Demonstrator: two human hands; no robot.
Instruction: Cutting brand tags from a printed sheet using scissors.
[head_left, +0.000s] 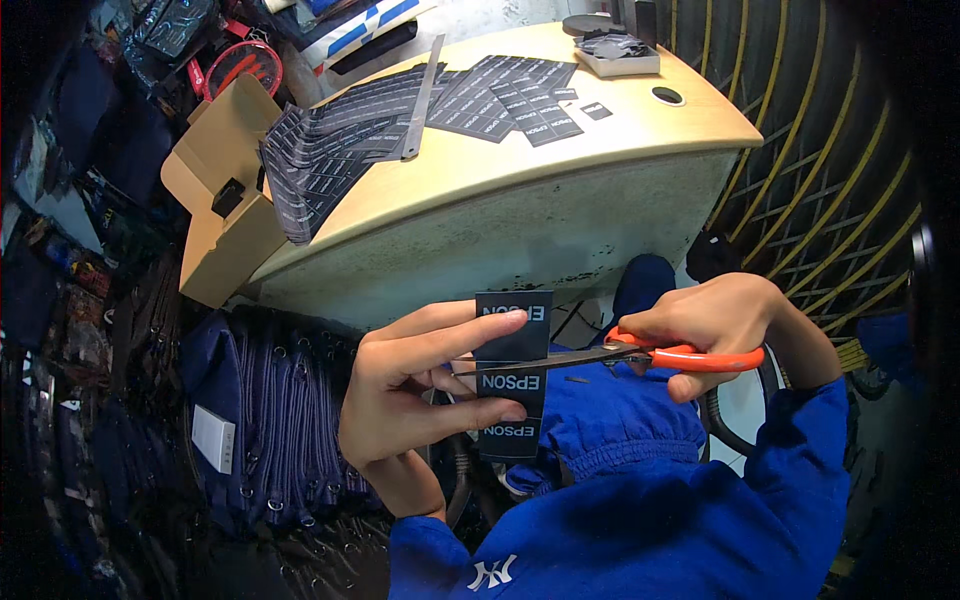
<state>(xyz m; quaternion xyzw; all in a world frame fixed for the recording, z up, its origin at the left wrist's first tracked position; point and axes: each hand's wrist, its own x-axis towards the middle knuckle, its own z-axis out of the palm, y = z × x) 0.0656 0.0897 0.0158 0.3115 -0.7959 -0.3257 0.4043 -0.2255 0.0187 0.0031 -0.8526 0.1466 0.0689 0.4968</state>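
Note:
My left hand pinches a strip of black printed labels, held upright with its fingers spread along it. White lettering marks the strip's segments. My right hand grips orange-handled scissors, fingers around the loops. Their dark blades point left and lie across the strip, between its upper and middle printed segments. How far the blades have cut into it I cannot tell.
Beyond my hands, a wooden table bears black label sheets, a metal ruler and a small tray of cut pieces. An open cardboard box stands at its left end. Dark blue bags are stacked lower left.

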